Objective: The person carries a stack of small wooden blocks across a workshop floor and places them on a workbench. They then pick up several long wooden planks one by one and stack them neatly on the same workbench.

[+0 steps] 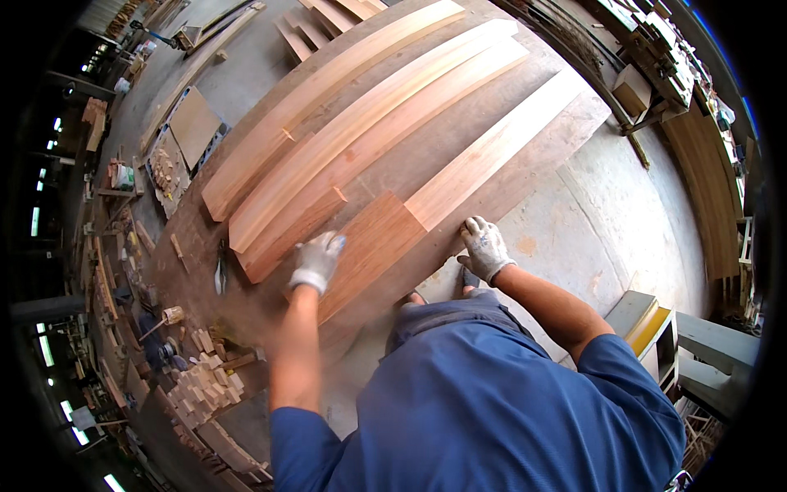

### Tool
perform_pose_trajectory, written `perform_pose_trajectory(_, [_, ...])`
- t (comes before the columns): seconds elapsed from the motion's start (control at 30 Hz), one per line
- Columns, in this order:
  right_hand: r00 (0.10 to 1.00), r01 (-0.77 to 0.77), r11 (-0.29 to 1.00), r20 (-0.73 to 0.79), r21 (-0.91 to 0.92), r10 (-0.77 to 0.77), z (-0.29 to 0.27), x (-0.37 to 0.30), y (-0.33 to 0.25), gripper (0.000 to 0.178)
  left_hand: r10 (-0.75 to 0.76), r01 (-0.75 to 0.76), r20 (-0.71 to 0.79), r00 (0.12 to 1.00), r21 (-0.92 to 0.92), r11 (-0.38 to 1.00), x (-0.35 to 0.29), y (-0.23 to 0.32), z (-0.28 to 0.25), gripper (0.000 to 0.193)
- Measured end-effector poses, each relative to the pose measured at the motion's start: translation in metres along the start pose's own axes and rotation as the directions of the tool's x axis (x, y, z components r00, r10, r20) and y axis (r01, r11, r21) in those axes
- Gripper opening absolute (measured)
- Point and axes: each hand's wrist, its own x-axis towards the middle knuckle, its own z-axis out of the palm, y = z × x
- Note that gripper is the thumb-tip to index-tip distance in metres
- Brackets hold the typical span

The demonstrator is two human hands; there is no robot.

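Plainly, the reddish board lies between our hands on the worktop, lengthwise from lower left to upper right. Our left hand, nearer, blurs over its left edge; our right bends at the worktop's rim; we cannot tell either's grip.

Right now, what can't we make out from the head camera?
All head view:
- Left hand: blurred; can't tell if its fingers touch the reddish board.
- Right hand: palm hidden by the back of the hand.
- Boards beyond the table: cut off by the upper edge.
- Small wood blocks, lower left: too small to count.
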Motion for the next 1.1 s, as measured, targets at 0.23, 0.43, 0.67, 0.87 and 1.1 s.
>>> perform_pose_trajectory(0.23, [1.000, 0.012, 1.000, -0.009, -0.014, -0.012, 0.002, -0.002, 0.002, 0.066, -0.200, 0.196, -0.049, 0.979, -0.076, 0.978, -0.079, -0.087, -0.026, 0.035])
perform_pose_trajectory(0.43, [0.996, 0.085, 0.996, -0.027, 0.021, -0.084, -0.008, 0.006, 0.005, 0.057, -0.389, 0.337, -0.084, 0.917, -0.356, 0.871, -0.107, -0.123, -0.005, 0.041])
perform_pose_trajectory(0.67, [0.952, 0.239, 0.964, -0.224, 0.116, -0.209, -0.031, 0.037, -0.019, 0.047, -0.518, 0.208, -0.211, 0.829, -0.743, 0.636, -0.162, -0.046, 0.020, 0.080])
perform_pose_trajectory(0.87, [0.950, 0.303, 0.953, -0.075, -0.005, -0.303, -0.016, 0.075, -0.035, 0.033, -0.409, 0.334, -0.235, 0.882, -0.303, 0.893, -0.205, -0.013, 0.040, 0.099])
perform_pose_trajectory(1.1, [0.924, 0.373, 0.926, -0.061, -0.057, -0.376, -0.006, 0.090, -0.027, 0.024, -0.385, 0.337, -0.374, 0.844, -0.188, 0.923, -0.206, -0.041, 0.077, 0.095])
